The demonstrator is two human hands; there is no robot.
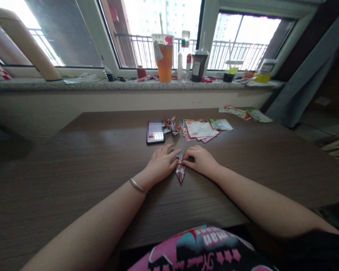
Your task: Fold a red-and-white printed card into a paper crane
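A narrow strip of folded paper (180, 174), patterned in red and white, lies on the table with its pointed end toward me. My left hand (161, 162) has thumb and index finger at the upper left edge of the paper, its other fingers reaching forward over the tabletop. From the right, my right hand (199, 159) pinches the paper's upper right edge between thumb and fingertips. The fingers partly cover the paper's upper end. Just beyond my hands sits a crumpled-looking folded paper piece (173, 125) in several colours.
A phone (155, 132) lies beyond my left hand. Printed paper sheets (200, 128) are stacked beyond my right hand, with more packets (259, 115) at the far right. Cups, including an orange drink (165, 62), and bottles stand on the windowsill (124, 86).
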